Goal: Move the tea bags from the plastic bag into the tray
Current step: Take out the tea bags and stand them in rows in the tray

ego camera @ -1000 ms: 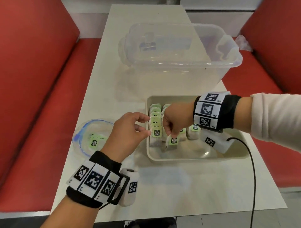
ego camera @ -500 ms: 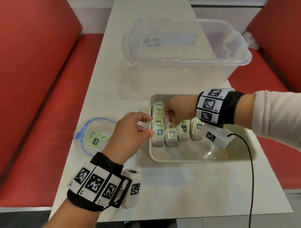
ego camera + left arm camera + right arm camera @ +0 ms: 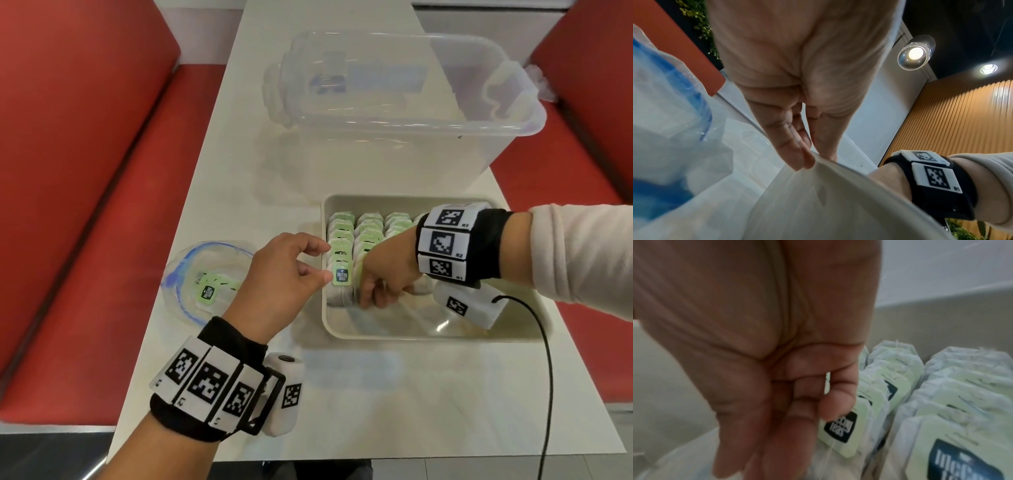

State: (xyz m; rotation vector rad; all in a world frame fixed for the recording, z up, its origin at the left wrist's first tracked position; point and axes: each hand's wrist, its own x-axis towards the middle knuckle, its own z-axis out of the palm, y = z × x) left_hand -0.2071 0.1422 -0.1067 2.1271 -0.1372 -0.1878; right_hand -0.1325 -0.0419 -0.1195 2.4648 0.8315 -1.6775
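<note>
Right hand (image 3: 387, 274) in tray (image 3: 428, 334), fingers curled on front tea bag (image 3: 840, 431).
Left hand (image 3: 284, 277) at tray's left rim, fingers curled on nothing visible. Few bags remain in plastic bag (image 3: 191, 274).

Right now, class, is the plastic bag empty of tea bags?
No: in the head view the plastic bag left of the tray still shows at least one green-tagged tea bag inside.
</note>
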